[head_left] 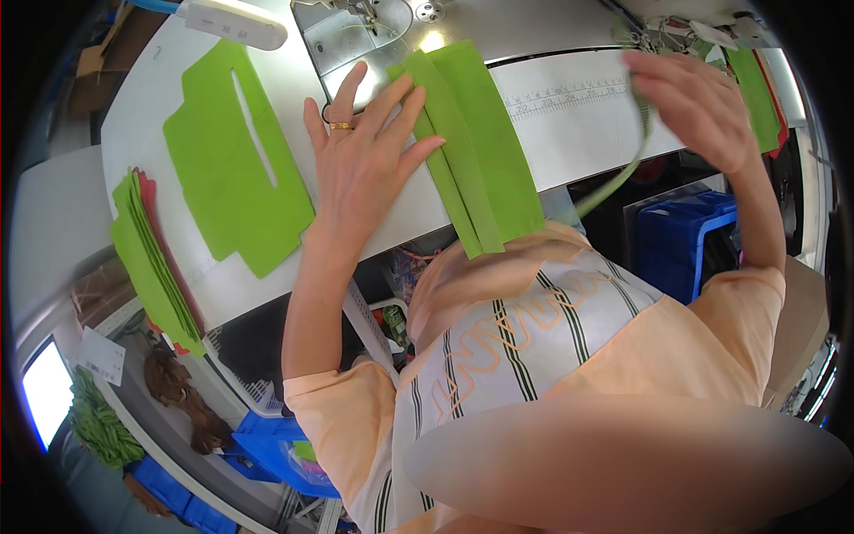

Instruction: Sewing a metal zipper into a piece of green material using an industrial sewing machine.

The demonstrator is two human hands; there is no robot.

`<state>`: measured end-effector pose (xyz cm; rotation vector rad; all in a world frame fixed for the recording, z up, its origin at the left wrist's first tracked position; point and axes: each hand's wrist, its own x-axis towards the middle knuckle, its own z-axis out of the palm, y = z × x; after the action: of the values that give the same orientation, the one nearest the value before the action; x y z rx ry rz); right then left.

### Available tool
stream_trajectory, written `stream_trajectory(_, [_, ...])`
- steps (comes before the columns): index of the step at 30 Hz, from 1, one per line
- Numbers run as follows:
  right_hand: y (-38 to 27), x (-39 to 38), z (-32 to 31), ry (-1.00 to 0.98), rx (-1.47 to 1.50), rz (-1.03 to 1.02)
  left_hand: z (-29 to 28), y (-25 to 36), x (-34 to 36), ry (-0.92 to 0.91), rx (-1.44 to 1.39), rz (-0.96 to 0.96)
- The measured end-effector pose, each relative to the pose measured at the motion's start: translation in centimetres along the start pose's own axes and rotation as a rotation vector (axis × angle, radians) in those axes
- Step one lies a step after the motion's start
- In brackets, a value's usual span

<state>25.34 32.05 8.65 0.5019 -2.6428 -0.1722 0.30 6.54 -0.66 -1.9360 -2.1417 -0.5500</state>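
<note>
My left hand (pixel 369 156) lies with fingers spread on a folded piece of green fabric (pixel 498 151), next to the metal plate of a sewing machine (pixel 334 40); the piece overhangs the table's front edge. My right hand (pixel 689 111), slightly blurred, is raised at the right with fingers closed on a narrow green strip (pixel 618 178) that curves down toward my body. A cut green piece with a long slot (pixel 222 178) lies flat to the left, and a stack of green and red pieces (pixel 151 249) sits at the table's left edge.
A white table (pixel 142 107) carries a printed ruler. A white lamp or device (pixel 231 22) is at the upper left. More green and red pieces (pixel 752 98) sit at the far right. Blue bins (pixel 676 249) are below the table, with more bins and a lit screen (pixel 46 392) at lower left.
</note>
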Motion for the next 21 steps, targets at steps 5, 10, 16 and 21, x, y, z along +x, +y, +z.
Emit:
stream_trajectory(5, [-2.8,9.1,9.5,0.117,0.162,-0.289,0.0,0.0,0.2,0.018,-0.074,-0.028])
stream_trajectory(10, [-4.5,10.4,12.6,0.083,0.303,-0.220,-0.6,-0.1,0.2,-0.103,-0.144,-0.082])
stream_trajectory(16, [-2.3,10.0,13.0,0.157,0.392,0.315,-0.3,-0.2,0.3,-0.063,-0.079,-0.020])
stream_trajectory(21, [-0.4,10.8,15.9,0.183,0.169,0.246,-0.1,-0.3,0.3,-0.026,0.010,0.092])
